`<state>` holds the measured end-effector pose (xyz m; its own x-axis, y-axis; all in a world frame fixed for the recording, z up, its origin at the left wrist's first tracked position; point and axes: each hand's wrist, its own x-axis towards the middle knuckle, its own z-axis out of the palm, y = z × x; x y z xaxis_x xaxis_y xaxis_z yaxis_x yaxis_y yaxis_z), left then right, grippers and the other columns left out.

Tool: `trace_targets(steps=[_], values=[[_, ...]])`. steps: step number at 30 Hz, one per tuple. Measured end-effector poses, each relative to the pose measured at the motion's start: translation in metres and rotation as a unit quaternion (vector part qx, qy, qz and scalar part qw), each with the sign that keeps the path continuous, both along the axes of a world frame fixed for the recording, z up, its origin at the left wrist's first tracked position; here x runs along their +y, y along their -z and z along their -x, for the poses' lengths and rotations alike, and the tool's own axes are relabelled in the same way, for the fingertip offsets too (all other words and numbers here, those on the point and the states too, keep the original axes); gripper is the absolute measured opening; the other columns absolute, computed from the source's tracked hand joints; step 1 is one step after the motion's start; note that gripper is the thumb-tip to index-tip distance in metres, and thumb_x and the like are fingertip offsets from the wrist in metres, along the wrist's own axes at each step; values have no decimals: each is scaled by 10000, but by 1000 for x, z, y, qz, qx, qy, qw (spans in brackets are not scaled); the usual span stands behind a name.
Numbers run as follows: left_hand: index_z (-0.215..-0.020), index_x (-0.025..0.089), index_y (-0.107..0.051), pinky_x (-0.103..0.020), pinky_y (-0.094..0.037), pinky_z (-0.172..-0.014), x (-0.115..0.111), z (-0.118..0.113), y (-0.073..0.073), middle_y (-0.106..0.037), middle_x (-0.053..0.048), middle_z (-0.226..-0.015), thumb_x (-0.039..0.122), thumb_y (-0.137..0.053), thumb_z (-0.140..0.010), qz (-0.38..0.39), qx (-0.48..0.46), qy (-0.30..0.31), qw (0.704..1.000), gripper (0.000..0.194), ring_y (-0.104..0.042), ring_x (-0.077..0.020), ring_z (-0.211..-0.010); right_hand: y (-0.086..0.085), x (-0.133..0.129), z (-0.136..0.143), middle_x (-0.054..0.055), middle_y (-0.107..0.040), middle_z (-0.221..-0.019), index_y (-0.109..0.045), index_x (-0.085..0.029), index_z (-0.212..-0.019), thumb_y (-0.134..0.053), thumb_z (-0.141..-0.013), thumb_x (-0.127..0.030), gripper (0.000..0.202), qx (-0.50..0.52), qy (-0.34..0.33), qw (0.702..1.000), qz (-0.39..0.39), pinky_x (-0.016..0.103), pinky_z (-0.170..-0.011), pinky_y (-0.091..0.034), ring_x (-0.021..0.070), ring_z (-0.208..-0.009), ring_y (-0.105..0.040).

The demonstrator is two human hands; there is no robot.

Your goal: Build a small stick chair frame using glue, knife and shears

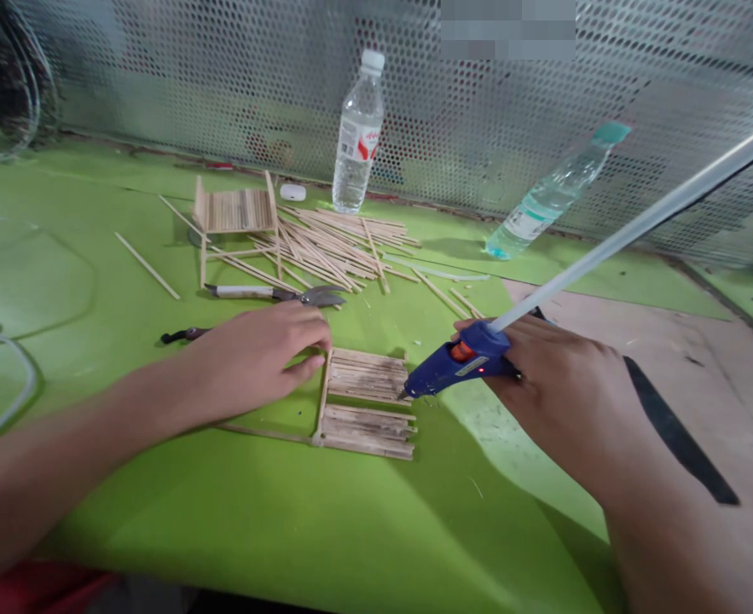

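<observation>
My right hand [561,384] grips a blue hot glue gun [456,362] with a long clear glue stick [638,230] rising from its back and a small red light lit on its side. The nozzle tip meets the right end of a flat wooden stick frame [363,375], made of two slatted panels with a gap between them. My left hand [286,345] holds the frame's upper left corner, its fingertips closed at the crosspiece. Below that wrist, a long thin stick runs leftward from the frame's lower corner.
Behind lie a loose pile of wooden sticks [331,247], a small stick chair [239,217] and pruning shears [274,294]. A clear water bottle [356,136] stands upright; a greenish bottle [555,196] leans by the perforated metal panel [235,77]. A white case [292,192] sits between.
</observation>
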<state>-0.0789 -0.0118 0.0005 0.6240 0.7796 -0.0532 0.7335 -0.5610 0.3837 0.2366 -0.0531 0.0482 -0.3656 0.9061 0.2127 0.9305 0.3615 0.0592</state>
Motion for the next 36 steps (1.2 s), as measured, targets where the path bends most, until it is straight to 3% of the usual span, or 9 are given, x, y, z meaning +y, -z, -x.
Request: trace_targets(steps=[4,11,18,28,36], values=[[-1054,216,-733,-448,-612,-841,1,0,0,-731,-67,-1053,268,-556,-958,3,-14,1,1000,208,-683,-247,-952,-1,0,-1,99,-803,-1003,-712,-206,-853,-562,-791,-16,250,-9,-1,1000,-6,357,-600,-489,353,-894,-770],[-1059,198,-736,-470,-613,-859,1,-1,-1,-730,-76,-1068,244,-565,-951,13,-3,-4,1000,208,-687,-254,-965,7,3,-12,75,-767,-826,-692,-205,-868,-566,-761,-65,216,2,-66,995,-79,364,-489,-440,342,-703,-745],[-1053,174,-739,-511,-602,-900,1,-3,-3,-730,-84,-1061,237,-571,-946,17,1,-1,1000,210,-686,-263,-975,7,3,-12,84,-784,-873,-651,-222,-836,-542,-766,-78,194,5,-77,991,-108,352,-469,-431,335,-714,-755],[-1095,166,-740,-509,-610,-908,0,-5,-6,-724,-89,-1083,234,-570,-971,18,35,-5,999,222,-690,-256,-987,5,2,-14,55,-714,-770,-604,-239,-811,-537,-779,-90,167,5,-68,990,-125,313,-476,-363,269,-632,-688],[-1100,169,-730,-517,-604,-941,-1,-6,-8,-725,-84,-1109,237,-571,-977,18,47,1,999,212,-684,-259,-1025,3,1,-11,74,-739,-808,-614,-232,-808,-539,-771,-60,192,-1,-66,990,-121,317,-485,-381,301,-712,-735]])
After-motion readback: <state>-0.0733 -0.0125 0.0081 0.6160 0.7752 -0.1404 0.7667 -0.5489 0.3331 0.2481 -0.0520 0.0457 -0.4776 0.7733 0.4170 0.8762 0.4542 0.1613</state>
